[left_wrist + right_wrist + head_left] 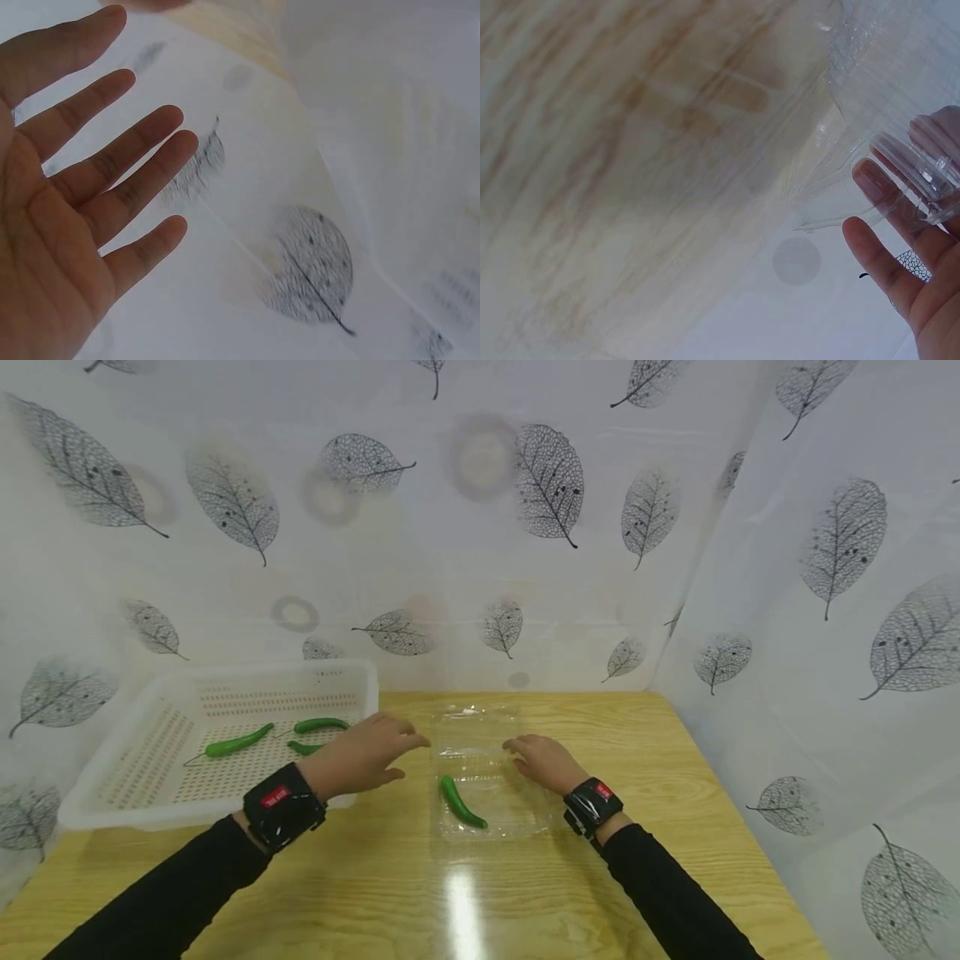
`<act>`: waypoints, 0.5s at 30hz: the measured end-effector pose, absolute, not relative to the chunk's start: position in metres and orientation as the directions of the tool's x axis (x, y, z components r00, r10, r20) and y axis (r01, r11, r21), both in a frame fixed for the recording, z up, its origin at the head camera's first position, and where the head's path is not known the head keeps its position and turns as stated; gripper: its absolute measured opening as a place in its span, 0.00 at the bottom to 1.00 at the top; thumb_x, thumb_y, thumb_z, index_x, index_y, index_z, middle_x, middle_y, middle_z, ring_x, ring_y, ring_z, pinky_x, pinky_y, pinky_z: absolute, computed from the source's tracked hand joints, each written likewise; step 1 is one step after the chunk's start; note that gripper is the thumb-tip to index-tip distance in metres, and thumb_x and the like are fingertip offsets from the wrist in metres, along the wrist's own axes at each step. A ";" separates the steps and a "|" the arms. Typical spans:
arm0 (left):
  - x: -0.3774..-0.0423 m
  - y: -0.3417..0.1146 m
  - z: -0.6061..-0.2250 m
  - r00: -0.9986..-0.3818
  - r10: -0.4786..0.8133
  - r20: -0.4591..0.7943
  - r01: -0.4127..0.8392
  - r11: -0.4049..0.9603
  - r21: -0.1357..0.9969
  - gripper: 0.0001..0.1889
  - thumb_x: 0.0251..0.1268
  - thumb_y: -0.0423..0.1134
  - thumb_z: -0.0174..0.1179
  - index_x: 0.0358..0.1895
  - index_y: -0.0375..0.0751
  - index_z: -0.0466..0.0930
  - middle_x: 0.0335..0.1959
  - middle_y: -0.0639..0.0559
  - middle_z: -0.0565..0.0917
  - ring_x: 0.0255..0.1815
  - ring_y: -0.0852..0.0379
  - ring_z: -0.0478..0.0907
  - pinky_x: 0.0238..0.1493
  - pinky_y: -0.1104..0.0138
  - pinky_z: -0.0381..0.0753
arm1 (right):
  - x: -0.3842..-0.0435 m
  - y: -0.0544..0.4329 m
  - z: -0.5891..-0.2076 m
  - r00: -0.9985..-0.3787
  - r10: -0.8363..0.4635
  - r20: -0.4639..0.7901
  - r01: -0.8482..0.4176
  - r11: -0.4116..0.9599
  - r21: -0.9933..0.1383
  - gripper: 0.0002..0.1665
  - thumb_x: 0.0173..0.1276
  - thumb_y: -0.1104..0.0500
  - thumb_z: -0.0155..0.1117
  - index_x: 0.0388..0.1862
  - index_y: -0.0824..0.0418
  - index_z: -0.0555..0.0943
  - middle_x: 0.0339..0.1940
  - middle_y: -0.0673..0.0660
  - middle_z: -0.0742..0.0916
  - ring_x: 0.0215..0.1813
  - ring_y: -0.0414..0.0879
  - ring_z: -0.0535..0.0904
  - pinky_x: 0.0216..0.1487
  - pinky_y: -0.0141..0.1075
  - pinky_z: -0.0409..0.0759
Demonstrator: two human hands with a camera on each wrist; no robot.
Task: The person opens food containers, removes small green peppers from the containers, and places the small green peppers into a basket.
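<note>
On the table lies an opened clear plastic clamshell box (513, 814), its lid folded back toward the wall. One curved green chili pepper (462, 803) rests in its near half, on the left. My left hand (363, 756) hovers between a white basket (131, 817) and the box, holding nothing; its spread, straight fingers show in the left wrist view. My right hand (551, 763) is at the box's right side. In the right wrist view, its extended fingers (870, 251) lie partly behind the clear plastic; whether they touch it is hard to tell.
In the basket lie several green chili peppers (238, 743), one partly hidden by the left hand. A wood-grain table (360, 893) carries everything. Leaf-patterned white sheeting (465, 568) hangs behind the table and along its sides.
</note>
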State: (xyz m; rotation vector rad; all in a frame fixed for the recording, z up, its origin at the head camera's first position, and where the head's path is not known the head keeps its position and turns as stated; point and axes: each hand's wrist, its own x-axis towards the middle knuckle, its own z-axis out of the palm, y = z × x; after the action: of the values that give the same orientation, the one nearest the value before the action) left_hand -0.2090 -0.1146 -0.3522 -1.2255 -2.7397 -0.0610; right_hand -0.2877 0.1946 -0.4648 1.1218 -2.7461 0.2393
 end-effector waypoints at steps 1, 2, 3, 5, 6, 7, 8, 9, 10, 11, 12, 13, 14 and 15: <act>-0.208 -0.109 -0.355 -0.650 0.748 0.136 0.753 0.658 -0.017 0.26 0.49 0.39 0.71 0.54 0.42 0.76 0.46 0.46 0.82 0.49 0.48 0.78 0.59 0.53 0.73 | -0.287 0.195 -0.464 -0.703 -0.678 0.214 -0.705 0.704 -0.087 0.18 0.61 0.63 0.65 0.51 0.59 0.79 0.44 0.55 0.86 0.42 0.47 0.83 0.42 0.36 0.82; -0.207 -0.104 -0.358 -0.644 0.754 0.127 0.759 0.651 -0.014 0.25 0.49 0.39 0.70 0.54 0.42 0.76 0.46 0.46 0.82 0.49 0.48 0.78 0.59 0.53 0.72 | -0.287 0.195 -0.464 -0.702 -0.678 0.216 -0.706 0.703 -0.088 0.18 0.61 0.63 0.65 0.51 0.60 0.80 0.44 0.55 0.87 0.42 0.47 0.83 0.42 0.36 0.82; -0.206 -0.098 -0.362 -0.637 0.762 0.119 0.766 0.643 -0.018 0.25 0.49 0.39 0.70 0.54 0.43 0.76 0.46 0.46 0.82 0.49 0.49 0.78 0.60 0.54 0.72 | -0.287 0.195 -0.463 -0.699 -0.680 0.221 -0.709 0.700 -0.088 0.18 0.61 0.63 0.66 0.51 0.60 0.80 0.44 0.56 0.87 0.42 0.47 0.83 0.41 0.37 0.82; -0.206 -0.088 -0.369 -0.629 0.772 0.091 0.774 0.633 -0.017 0.25 0.51 0.40 0.70 0.55 0.43 0.76 0.46 0.47 0.82 0.50 0.50 0.78 0.61 0.54 0.72 | -0.286 0.195 -0.463 -0.698 -0.680 0.223 -0.709 0.701 -0.078 0.18 0.61 0.63 0.66 0.51 0.60 0.80 0.43 0.56 0.87 0.41 0.47 0.84 0.41 0.37 0.82; -0.205 -0.084 -0.373 -0.629 0.774 0.077 0.775 0.631 -0.015 0.25 0.51 0.41 0.69 0.55 0.44 0.76 0.47 0.47 0.82 0.50 0.51 0.78 0.61 0.54 0.71 | -0.286 0.195 -0.463 -0.696 -0.681 0.227 -0.710 0.701 -0.073 0.18 0.60 0.63 0.66 0.51 0.60 0.80 0.43 0.56 0.87 0.41 0.47 0.83 0.41 0.37 0.82; -0.205 -0.079 -0.377 -0.627 0.776 0.067 0.777 0.629 -0.013 0.25 0.52 0.41 0.69 0.55 0.44 0.76 0.47 0.48 0.82 0.50 0.51 0.78 0.62 0.54 0.71 | -0.285 0.195 -0.463 -0.693 -0.683 0.231 -0.711 0.700 -0.067 0.18 0.60 0.64 0.66 0.50 0.60 0.80 0.43 0.56 0.87 0.41 0.47 0.83 0.40 0.37 0.82; -0.206 -0.076 -0.381 -0.623 0.779 0.063 0.780 0.625 -0.016 0.25 0.52 0.41 0.69 0.55 0.45 0.76 0.47 0.48 0.82 0.50 0.52 0.78 0.62 0.55 0.71 | -0.285 0.195 -0.463 -0.692 -0.683 0.233 -0.712 0.699 -0.066 0.18 0.60 0.64 0.66 0.50 0.60 0.80 0.43 0.56 0.87 0.40 0.47 0.83 0.40 0.37 0.82; -0.206 -0.072 -0.385 -0.621 0.781 0.064 0.782 0.623 -0.011 0.24 0.51 0.41 0.69 0.54 0.45 0.77 0.47 0.49 0.82 0.50 0.53 0.78 0.61 0.56 0.72 | -0.285 0.195 -0.462 -0.692 -0.682 0.234 -0.711 0.700 -0.064 0.18 0.60 0.64 0.66 0.50 0.60 0.80 0.43 0.56 0.87 0.40 0.47 0.83 0.40 0.37 0.82; -0.206 -0.069 -0.388 -0.617 0.784 0.066 0.786 0.619 -0.009 0.24 0.51 0.41 0.70 0.54 0.46 0.77 0.46 0.49 0.83 0.49 0.53 0.79 0.60 0.57 0.73 | -0.285 0.195 -0.462 -0.695 -0.681 0.232 -0.710 0.702 -0.064 0.18 0.60 0.64 0.66 0.50 0.60 0.80 0.43 0.56 0.87 0.41 0.47 0.83 0.40 0.37 0.82; -0.206 -0.066 -0.392 -0.612 0.788 0.073 0.789 0.614 -0.007 0.23 0.51 0.41 0.70 0.53 0.46 0.78 0.45 0.50 0.83 0.49 0.54 0.79 0.59 0.58 0.73 | -0.284 0.195 -0.462 -0.694 -0.682 0.232 -0.711 0.700 -0.067 0.18 0.60 0.64 0.66 0.50 0.60 0.80 0.43 0.56 0.87 0.40 0.47 0.83 0.40 0.37 0.82; -0.207 -0.064 -0.395 -0.608 0.790 0.080 0.792 0.611 -0.006 0.22 0.51 0.41 0.70 0.52 0.46 0.78 0.45 0.50 0.83 0.48 0.54 0.79 0.59 0.59 0.74 | -0.284 0.194 -0.461 -0.695 -0.682 0.230 -0.710 0.700 -0.070 0.18 0.60 0.64 0.66 0.50 0.60 0.80 0.43 0.56 0.87 0.41 0.48 0.83 0.40 0.37 0.82; -0.207 -0.062 -0.398 -0.604 0.792 0.088 0.795 0.607 -0.005 0.21 0.51 0.41 0.69 0.51 0.47 0.79 0.44 0.51 0.84 0.48 0.54 0.79 0.58 0.59 0.74 | -0.284 0.194 -0.461 -0.697 -0.681 0.226 -0.709 0.702 -0.071 0.18 0.60 0.64 0.66 0.51 0.60 0.80 0.43 0.56 0.87 0.41 0.48 0.84 0.40 0.37 0.82; -0.208 -0.060 -0.401 -0.598 0.796 0.096 0.799 0.602 -0.007 0.20 0.51 0.41 0.69 0.50 0.47 0.79 0.44 0.51 0.84 0.47 0.55 0.79 0.57 0.60 0.75 | -0.284 0.193 -0.461 -0.697 -0.681 0.223 -0.708 0.702 -0.070 0.18 0.60 0.64 0.66 0.51 0.60 0.80 0.43 0.56 0.87 0.40 0.48 0.84 0.40 0.37 0.82; -0.208 -0.059 -0.403 -0.594 0.798 0.102 0.802 0.598 -0.006 0.19 0.52 0.41 0.69 0.50 0.47 0.79 0.43 0.52 0.84 0.47 0.55 0.80 0.57 0.60 0.75 | -0.284 0.193 -0.460 -0.698 -0.681 0.220 -0.708 0.703 -0.070 0.18 0.60 0.64 0.66 0.51 0.59 0.80 0.43 0.56 0.87 0.40 0.48 0.84 0.39 0.37 0.82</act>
State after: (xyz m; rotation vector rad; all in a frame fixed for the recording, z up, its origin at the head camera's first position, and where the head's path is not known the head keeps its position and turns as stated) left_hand -0.2080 -0.0585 -0.4030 -1.3669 -2.7236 -0.0622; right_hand -0.2837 0.1929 -0.4604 1.1248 -2.7325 0.2221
